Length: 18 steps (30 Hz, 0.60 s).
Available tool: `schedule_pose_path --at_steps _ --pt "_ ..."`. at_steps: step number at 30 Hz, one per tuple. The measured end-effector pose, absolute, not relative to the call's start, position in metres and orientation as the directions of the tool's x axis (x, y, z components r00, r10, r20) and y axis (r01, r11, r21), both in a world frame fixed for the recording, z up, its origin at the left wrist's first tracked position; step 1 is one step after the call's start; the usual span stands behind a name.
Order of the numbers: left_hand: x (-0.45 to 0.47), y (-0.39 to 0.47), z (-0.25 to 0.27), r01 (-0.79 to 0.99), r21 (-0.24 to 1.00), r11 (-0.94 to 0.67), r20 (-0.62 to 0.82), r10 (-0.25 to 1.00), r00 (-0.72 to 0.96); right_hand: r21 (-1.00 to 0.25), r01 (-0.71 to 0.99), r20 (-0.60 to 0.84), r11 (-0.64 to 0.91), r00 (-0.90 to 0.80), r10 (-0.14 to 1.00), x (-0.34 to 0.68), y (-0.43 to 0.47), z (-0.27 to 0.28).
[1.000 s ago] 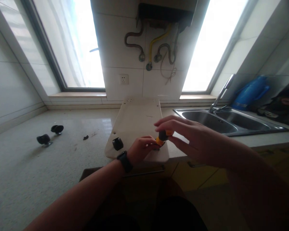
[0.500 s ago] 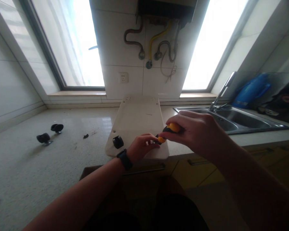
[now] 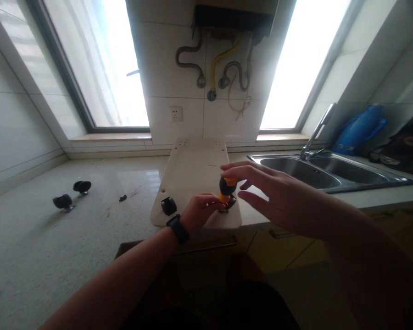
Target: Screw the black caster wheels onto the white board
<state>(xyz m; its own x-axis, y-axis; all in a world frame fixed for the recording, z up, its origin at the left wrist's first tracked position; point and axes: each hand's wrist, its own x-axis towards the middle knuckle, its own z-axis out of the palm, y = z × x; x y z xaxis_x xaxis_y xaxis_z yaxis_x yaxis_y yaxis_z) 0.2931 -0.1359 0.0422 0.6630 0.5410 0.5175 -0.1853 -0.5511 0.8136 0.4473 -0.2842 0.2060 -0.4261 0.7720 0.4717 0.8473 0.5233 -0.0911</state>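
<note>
The screwdriver point(image 3: 227, 185), with its fat yellow and black handle, stands almost straight up over the near right corner of the pale board point(image 3: 194, 172), just beside a black wheel point(image 3: 232, 201); its tip is hidden, so I cannot tell just what it touches; the right hand point(image 3: 266, 188) is wide, with its fingers reaching over the top of the handle and its thumb apart from them, so it has no tight hold; the left hand point(image 3: 201, 208) is narrow, its thumb and finger close together by the low yellow end, but I cannot tell if they pinch the tool or just rest against it; the screwdriver should be light to lift, hard and stiff, and not easy to break; its fat part looks like the best place for the right hand to grab and twist, while the low end is good for a soft pinch that keeps it from tipping; the handle may slip if fingers are damp; the board looks flat, stiff and much heavier than the tool, and is best held down by its edge; the other wheel point(image 3: 168, 206), on the near left corner, looks hard and smooth, and could roll under a finger, so its base should be easier to hold
</note>
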Motion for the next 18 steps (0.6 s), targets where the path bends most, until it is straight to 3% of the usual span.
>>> schedule_pose_path --at_steps 6,10,18 --pt "0.293 -0.137 0.045 -0.137 0.860 -0.492 0.429 0.550 0.716 0.013 0.793 0.467 0.609 -0.543 0.698 0.463 -0.278 0.209" --pt "0.292 -0.134 0.044 -0.111 0.873 -0.475 0.400 0.565 0.722 0.019 0.801 0.452 0.598 -0.541 0.709 0.455 -0.279 0.214" --pt "0.293 -0.135 0.045 -0.136 0.905 -0.403 0.355 0.541 0.762 0.101 0.938 0.462 0.333 -0.340 0.819 0.444 -0.281 0.218"
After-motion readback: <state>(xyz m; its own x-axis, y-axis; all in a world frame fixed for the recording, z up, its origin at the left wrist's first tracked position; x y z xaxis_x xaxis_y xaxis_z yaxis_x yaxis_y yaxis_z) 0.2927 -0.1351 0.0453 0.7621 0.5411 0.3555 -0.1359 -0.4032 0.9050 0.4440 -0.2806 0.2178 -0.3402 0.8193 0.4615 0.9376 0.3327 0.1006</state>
